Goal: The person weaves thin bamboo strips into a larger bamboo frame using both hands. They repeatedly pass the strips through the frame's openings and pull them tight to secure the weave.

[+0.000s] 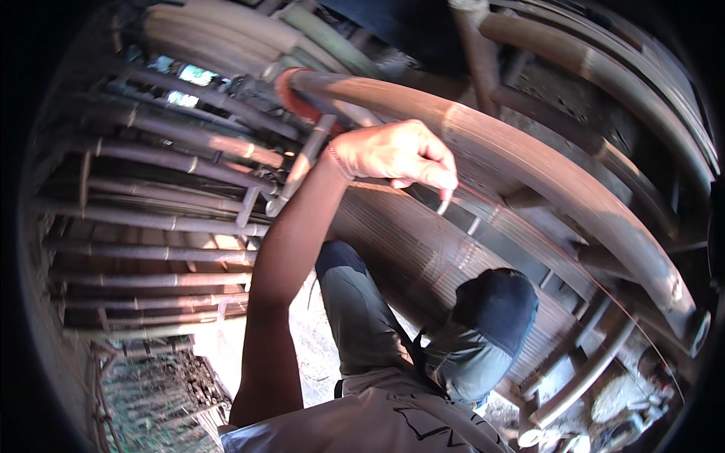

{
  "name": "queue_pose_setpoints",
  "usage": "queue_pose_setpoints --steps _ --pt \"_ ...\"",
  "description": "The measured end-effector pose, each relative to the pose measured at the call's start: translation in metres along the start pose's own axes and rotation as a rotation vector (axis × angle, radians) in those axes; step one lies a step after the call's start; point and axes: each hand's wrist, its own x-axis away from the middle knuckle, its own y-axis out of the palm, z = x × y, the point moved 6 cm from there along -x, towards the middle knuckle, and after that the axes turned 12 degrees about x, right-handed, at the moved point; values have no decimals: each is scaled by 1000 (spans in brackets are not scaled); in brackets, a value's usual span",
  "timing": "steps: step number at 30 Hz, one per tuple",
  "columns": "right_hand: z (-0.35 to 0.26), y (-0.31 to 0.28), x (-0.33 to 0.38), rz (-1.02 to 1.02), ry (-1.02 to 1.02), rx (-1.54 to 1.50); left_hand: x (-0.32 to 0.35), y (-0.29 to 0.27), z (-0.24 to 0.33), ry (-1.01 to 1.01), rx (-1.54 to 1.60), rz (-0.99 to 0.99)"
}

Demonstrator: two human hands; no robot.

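Note:
My left hand (400, 155), with a red cord round its wrist, hangs over a broad brown sheet of fine parallel lines (408, 234). Thumb and fingers are pinched together. A small pale curved piece (443, 206) shows just below the fingertips; I cannot make out what it is. From beside the fingers, a thin reddish thread (604, 289) runs toward the lower right. Beyond the hand, a thick bamboo pole (521, 147) slants across the sheet's far side. My right hand is out of the picture.
My knees, one in grey trousers (359, 317) and the other dark-capped (498, 309), are close to the sheet. A rack of bamboo poles (166, 223) stands at left. Short bamboo rungs (585, 374) lie at lower right. An orange-red rim (285, 94) meets the thick pole's upper end.

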Motion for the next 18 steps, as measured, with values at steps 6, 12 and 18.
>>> queue_pose_setpoints --steps 6,12,18 --pt "110 -117 47 -3 182 1019 -78 30 -18 -72 -81 -198" --pt "48 -9 74 -95 -183 881 -157 174 -17 220 -649 -435" --pt "129 147 87 -263 213 -165 -215 296 -7 540 53 -396"
